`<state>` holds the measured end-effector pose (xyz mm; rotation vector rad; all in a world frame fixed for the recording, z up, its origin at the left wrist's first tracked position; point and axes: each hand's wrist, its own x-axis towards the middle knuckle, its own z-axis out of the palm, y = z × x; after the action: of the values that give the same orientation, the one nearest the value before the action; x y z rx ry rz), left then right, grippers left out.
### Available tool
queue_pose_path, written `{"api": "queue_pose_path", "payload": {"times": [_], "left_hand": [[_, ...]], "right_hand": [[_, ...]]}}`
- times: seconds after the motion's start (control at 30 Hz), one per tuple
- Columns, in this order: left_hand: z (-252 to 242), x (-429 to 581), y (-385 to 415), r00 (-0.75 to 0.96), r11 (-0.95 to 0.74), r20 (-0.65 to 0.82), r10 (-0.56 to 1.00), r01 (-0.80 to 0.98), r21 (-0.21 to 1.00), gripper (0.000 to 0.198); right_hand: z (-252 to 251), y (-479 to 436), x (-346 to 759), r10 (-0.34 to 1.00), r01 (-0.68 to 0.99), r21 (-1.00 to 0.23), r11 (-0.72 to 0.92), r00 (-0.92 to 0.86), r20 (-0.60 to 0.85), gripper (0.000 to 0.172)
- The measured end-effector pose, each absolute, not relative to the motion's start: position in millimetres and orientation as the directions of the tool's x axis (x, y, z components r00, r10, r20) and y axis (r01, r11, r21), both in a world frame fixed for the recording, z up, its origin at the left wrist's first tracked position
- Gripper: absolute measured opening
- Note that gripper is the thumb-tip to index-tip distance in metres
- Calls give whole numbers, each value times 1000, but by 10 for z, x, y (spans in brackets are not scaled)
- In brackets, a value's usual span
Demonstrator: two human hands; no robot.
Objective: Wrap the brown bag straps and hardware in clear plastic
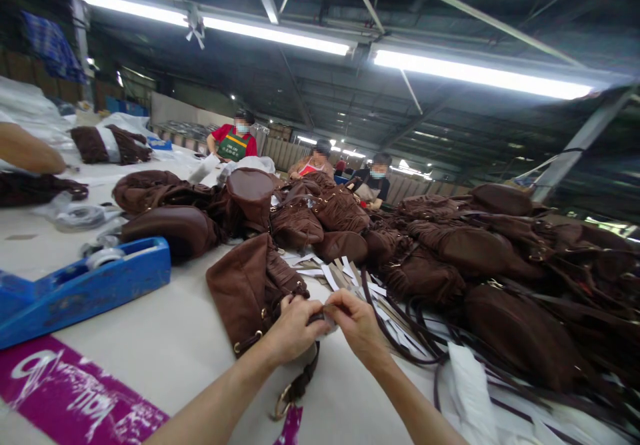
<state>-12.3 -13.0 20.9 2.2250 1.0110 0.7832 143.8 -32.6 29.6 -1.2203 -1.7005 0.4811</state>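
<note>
A brown handbag [237, 285] with a gathered side and gold rings lies on the table in front of me. My left hand [295, 328] is closed at its near right side, around a dark bag strap [306, 373]. The strap hangs below that hand and ends at a gold ring [283, 404]. My right hand [356, 325] meets the left one, thumb and finger pinched together. Between the two hands shows a small, pale, see-through wrap [327, 328]. Its exact kind is partly hidden by my fingers.
At left stands a blue tape dispenser [100, 285]; a purple printed strip [75, 392] lies before it. Piled brown bags [500, 252] fill the back and right. Paper strips [350, 275] and loose straps [415, 355] lie beside my right hand. Several co-workers [235, 142] are beyond; another person's arm [27, 148] enters left.
</note>
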Motion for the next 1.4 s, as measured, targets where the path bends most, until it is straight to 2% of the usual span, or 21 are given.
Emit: {"api": "queue_pose_path", "payload": {"times": [0.1,0.2,0.4,0.53,0.6,0.8,0.9,1.03,1.17,1.4], "left_hand": [[218,-103,-195,501,-546,276,820,541,640,19],[215,-90,-224,484,-533,268,833,570,625,19],[219,-108,-176,545,-507,208,812,483,714,18],[188,-105,-166,560,-514,213,801,461,723,20],[173,-107,-149,551,-508,208,808,474,719,18],[195,-128,-60,546,-450,178,818,417,790,13],[175,-107,-50,495,-375,153,856,389,841,13],[112,-70,-51,509,-256,147,848,151,955,21],[95,-54,-51,524,-69,49,850,18,997,16],[110,-53,-85,506,-18,13,862,5,1000,12]], "right_hand": [[208,-320,1328,864,477,-776,412,66,500,14],[169,-288,1309,866,463,-787,408,75,494,14],[276,-217,1545,925,425,-821,381,-176,338,9],[307,-245,1604,921,474,-789,391,-193,340,8],[315,-283,1572,911,506,-759,409,-177,373,10],[326,-356,1487,809,647,-556,522,-169,563,18],[293,-328,1499,826,650,-572,501,-161,540,16],[280,-268,1515,870,638,-624,451,-158,467,14],[341,-280,1523,844,617,-595,516,-249,474,13],[426,-407,1619,677,570,-372,732,-552,487,20]]}}
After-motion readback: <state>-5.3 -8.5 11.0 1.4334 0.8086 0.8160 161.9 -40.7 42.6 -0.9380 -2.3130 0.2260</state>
